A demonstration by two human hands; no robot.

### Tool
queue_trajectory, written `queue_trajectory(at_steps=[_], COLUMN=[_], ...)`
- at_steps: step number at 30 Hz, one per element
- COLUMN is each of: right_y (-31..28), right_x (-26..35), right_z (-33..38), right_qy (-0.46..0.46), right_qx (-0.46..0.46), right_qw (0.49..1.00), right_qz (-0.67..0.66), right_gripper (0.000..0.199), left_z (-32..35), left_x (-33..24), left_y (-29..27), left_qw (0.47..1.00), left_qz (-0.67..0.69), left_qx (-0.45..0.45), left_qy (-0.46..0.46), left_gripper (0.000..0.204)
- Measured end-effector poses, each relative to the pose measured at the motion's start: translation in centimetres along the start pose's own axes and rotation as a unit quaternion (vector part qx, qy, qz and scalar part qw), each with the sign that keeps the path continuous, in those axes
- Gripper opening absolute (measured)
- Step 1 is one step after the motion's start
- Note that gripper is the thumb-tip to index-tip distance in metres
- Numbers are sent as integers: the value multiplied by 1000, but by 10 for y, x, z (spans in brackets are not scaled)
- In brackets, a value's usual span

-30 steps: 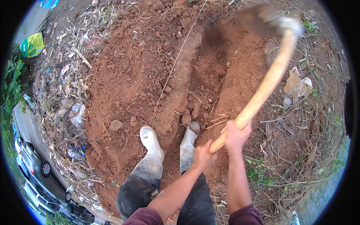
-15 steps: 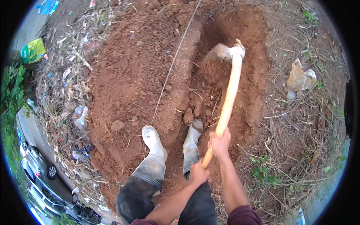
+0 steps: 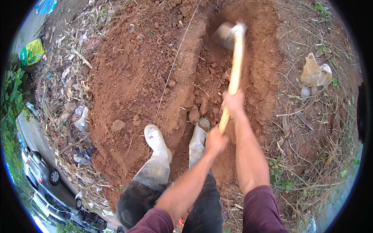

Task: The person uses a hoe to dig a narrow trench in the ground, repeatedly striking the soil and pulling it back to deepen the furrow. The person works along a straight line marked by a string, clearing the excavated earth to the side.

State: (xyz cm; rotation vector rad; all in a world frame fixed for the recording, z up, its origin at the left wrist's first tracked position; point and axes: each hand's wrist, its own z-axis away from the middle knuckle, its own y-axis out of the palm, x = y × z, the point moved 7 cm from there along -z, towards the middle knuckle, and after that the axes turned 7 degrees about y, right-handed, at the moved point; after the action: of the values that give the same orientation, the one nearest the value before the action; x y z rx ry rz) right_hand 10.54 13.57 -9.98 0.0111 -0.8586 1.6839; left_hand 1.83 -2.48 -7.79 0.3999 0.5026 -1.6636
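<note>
Both of my hands are wrapped round the pale wooden handle of a hoe. My left hand grips the near end of the handle. Farther up, my right hand is closed on it. The hoe's metal blade, smeared by motion, is at the far part of a dug trench in reddish-brown soil. Whether the blade touches the soil I cannot tell. Loose clods lie on the trench floor between the blade and my boots.
My white boots stand at the trench's near end. A string runs along a soil heap to the left. Plastic scraps and dry stalks lie at the right. Parked cars stand on a road at the far left.
My hands and the hoe have moved forward, away from my boots. The blade has gone farther up the trench, and the soil seen against it before no longer shows there.
</note>
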Motion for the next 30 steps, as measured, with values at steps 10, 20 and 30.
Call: queue_trajectory(at_steps=[10, 20, 30], right_y=[-72, 8, -68], right_x=[42, 47, 50], right_z=[186, -28, 138], right_qy=[-51, -53, -79], right_qx=[-30, -24, -47], right_qw=[985, 998, 985], right_qz=[-164, 23, -144], right_gripper=[45, 31, 55], left_z=[117, -43, 66], left_x=[-22, -33, -29], left_y=[-43, -25, -25], left_qw=[981, 996, 977], left_qz=[1, 7, 23], left_qx=[-41, -11, -29], left_qy=[188, 85, 209], left_gripper=[33, 36, 35])
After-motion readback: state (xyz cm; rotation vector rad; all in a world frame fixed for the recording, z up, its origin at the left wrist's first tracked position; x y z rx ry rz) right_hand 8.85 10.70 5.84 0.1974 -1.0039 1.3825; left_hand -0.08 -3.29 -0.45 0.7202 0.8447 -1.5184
